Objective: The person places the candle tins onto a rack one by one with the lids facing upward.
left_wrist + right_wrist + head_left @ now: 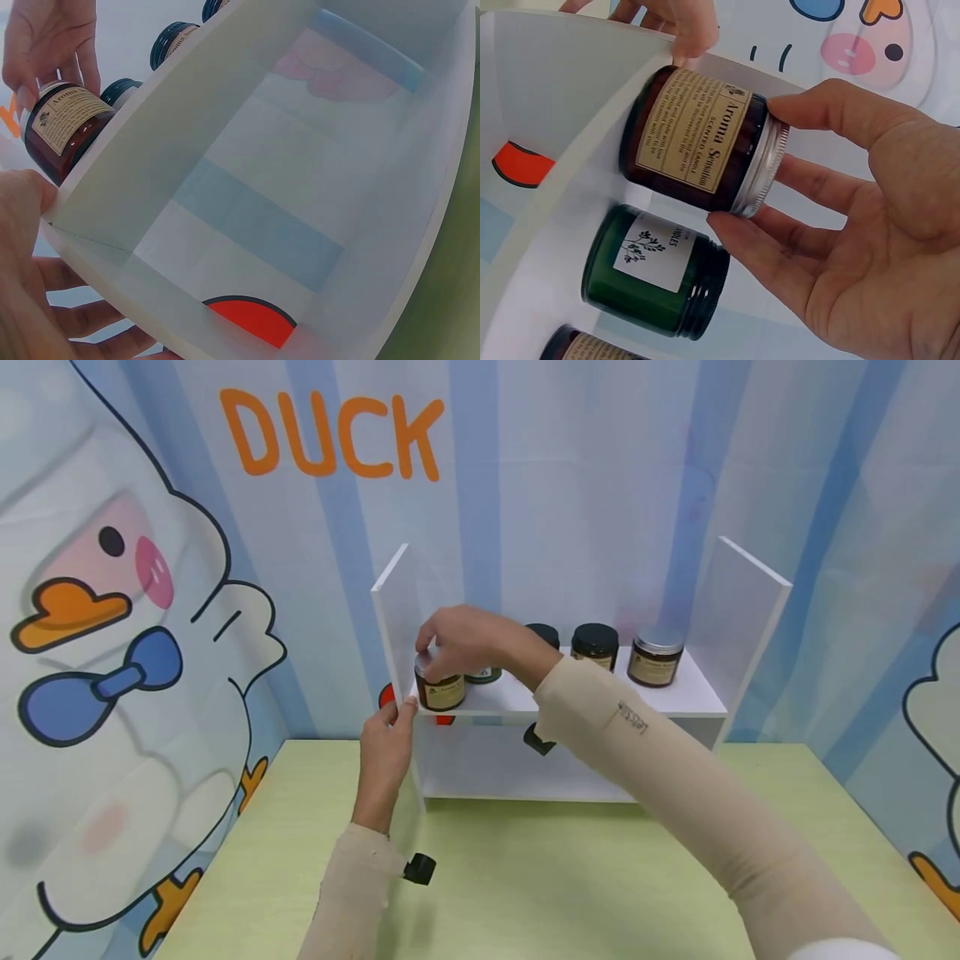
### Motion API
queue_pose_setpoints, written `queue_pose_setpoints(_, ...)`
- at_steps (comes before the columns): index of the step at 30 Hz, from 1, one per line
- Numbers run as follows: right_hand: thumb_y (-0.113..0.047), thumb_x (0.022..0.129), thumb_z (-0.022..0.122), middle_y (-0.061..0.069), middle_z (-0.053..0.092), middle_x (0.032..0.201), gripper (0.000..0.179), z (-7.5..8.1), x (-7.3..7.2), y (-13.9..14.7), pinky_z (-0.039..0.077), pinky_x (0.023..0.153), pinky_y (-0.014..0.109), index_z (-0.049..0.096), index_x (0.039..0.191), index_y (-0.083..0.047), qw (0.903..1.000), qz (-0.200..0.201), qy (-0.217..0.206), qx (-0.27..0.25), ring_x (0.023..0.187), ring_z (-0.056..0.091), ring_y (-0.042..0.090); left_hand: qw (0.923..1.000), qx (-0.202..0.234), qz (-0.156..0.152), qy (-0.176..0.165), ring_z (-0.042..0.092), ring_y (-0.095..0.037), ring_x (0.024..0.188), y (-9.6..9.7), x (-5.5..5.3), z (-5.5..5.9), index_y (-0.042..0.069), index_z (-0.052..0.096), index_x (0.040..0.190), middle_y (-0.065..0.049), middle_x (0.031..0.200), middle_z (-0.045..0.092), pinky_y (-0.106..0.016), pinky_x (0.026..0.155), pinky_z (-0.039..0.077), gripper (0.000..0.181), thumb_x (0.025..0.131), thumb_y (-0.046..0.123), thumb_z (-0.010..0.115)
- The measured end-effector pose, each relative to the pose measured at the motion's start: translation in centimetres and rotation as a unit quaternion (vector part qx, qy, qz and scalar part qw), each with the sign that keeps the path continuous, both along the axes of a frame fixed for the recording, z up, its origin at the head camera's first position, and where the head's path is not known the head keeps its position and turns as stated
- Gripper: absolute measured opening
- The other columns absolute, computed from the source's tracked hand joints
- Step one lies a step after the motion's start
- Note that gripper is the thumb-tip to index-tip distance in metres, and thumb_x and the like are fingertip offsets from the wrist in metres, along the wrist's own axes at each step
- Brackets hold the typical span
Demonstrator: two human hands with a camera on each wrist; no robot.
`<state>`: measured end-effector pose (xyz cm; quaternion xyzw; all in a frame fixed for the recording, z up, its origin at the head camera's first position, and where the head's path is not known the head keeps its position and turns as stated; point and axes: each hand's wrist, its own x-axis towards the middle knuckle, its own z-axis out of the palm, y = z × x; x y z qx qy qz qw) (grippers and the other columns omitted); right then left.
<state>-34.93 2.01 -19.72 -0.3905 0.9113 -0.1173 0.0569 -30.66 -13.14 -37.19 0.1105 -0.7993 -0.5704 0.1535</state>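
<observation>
An amber scented candle jar (694,139) with a silver lid and a tan label stands at the left end of the white shelf (517,700). My right hand (472,639) grips it by the lid, thumb and fingers round the rim in the right wrist view. Beside it is a green candle jar (652,270) with a dark lid and white label, mostly hidden behind my right hand in the head view. My left hand (386,752) holds the shelf's left side panel, thumb at the front edge near the amber jar and fingers round the outside in the left wrist view.
Farther right on the shelf stand a black-lidded jar (595,645) and a silver-lidded amber jar (655,660), with another dark lid (542,633) partly behind my right arm. Upright panels (742,610) close both shelf ends. The unit rests on a pale green table (510,877) before a duck-print curtain.
</observation>
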Motion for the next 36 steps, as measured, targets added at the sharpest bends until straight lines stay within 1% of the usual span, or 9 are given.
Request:
queue_pose_setpoints(3, -0.026, 0.094, 0.065, 0.006, 0.064, 0.130, 0.037, 0.29, 0.04, -0.12, 0.053, 0.093, 0.038, 0.069, 0.128, -0.011, 0.9999, -0.007, -0.010, 0.006, 0.110, 0.059, 0.022, 1.0000, 0.004, 0.000, 0.000, 0.051, -0.029, 0.103, 0.06, -0.02, 0.01, 0.012, 0.066, 0.123, -0.012, 0.115, 0.059, -0.046, 0.085, 0.041, 0.051, 0.102, 0.054, 0.047)
queue_pose_setpoints(7, -0.027, 0.094, 0.067, 0.006, 0.062, 0.130, 0.036, 0.38, -0.07, -0.16, 0.053, 0.092, 0.038, 0.068, 0.127, -0.013, 0.9996, -0.020, -0.018, 0.008, 0.111, 0.058, 0.021, 0.9999, 0.011, -0.004, 0.004, 0.050, -0.029, 0.103, 0.18, -0.09, 0.04, 0.011, 0.067, 0.123, -0.013, 0.115, 0.059, -0.046, 0.086, 0.041, 0.050, 0.102, 0.052, 0.048)
queue_pose_setpoints(11, -0.027, 0.093, 0.067, 0.006, 0.062, 0.131, 0.038, 0.28, -0.24, -0.21, 0.053, 0.093, 0.038, 0.068, 0.128, -0.013, 0.9996, -0.023, -0.017, 0.008, 0.113, 0.058, 0.021, 0.9998, 0.016, -0.008, 0.001, 0.051, -0.029, 0.107, 0.21, -0.06, 0.12, 0.013, 0.067, 0.126, -0.013, 0.122, 0.061, -0.049, 0.091, 0.044, 0.049, 0.102, 0.051, 0.048)
queue_pose_setpoints(14, -0.027, 0.093, 0.067, 0.007, 0.062, 0.132, 0.038, 0.21, -0.32, -0.27, 0.053, 0.093, 0.039, 0.068, 0.129, -0.013, 0.9996, -0.024, -0.015, 0.005, 0.113, 0.058, 0.022, 0.9998, 0.018, -0.009, -0.002, 0.052, -0.030, 0.109, 0.19, 0.01, 0.20, 0.013, 0.066, 0.127, -0.014, 0.125, 0.061, -0.051, 0.093, 0.045, 0.049, 0.102, 0.051, 0.047)
queue_pose_setpoints(22, -0.027, 0.094, 0.066, 0.007, 0.062, 0.131, 0.040, 0.15, -0.33, -0.44, 0.054, 0.091, 0.038, 0.067, 0.132, -0.012, 0.9994, -0.031, -0.013, -0.004, 0.109, 0.059, 0.021, 0.9999, 0.014, -0.006, 0.002, 0.051, -0.029, 0.105, 0.15, 0.01, 0.28, 0.013, 0.067, 0.123, -0.011, 0.116, 0.060, -0.048, 0.089, 0.043, 0.048, 0.102, 0.051, 0.047)
queue_pose_setpoints(26, -0.026, 0.095, 0.066, 0.008, 0.062, 0.132, 0.041, 0.03, -0.34, -0.53, 0.054, 0.091, 0.038, 0.066, 0.133, -0.011, 0.9995, -0.028, -0.013, -0.004, 0.108, 0.060, 0.021, 0.9999, 0.013, -0.005, 0.002, 0.051, -0.029, 0.106, 0.07, -0.04, 0.11, 0.013, 0.067, 0.126, -0.012, 0.119, 0.061, -0.049, 0.090, 0.043, 0.049, 0.102, 0.051, 0.048)
queue_pose_setpoints(30, -0.027, 0.095, 0.065, 0.008, 0.062, 0.135, 0.042, -0.05, -0.33, -0.68, 0.053, 0.092, 0.038, 0.066, 0.135, -0.011, 0.9996, -0.027, -0.010, -0.003, 0.108, 0.061, 0.021, 0.9999, 0.014, -0.004, 0.003, 0.052, -0.030, 0.109, 0.02, -0.02, -0.04, 0.013, 0.067, 0.128, -0.012, 0.123, 0.062, -0.052, 0.094, 0.043, 0.049, 0.102, 0.050, 0.047)
queue_pose_setpoints(36, -0.027, 0.096, 0.065, 0.008, 0.062, 0.135, 0.043, -0.12, -0.35, -0.89, 0.053, 0.092, 0.037, 0.065, 0.136, -0.010, 0.9996, -0.028, -0.006, 0.000, 0.108, 0.061, 0.021, 0.9998, 0.017, -0.008, 0.004, 0.052, -0.030, 0.114, -0.03, -0.04, -0.14, 0.013, 0.064, 0.133, -0.011, 0.128, 0.061, -0.056, 0.100, 0.044, 0.051, 0.102, 0.050, 0.047)
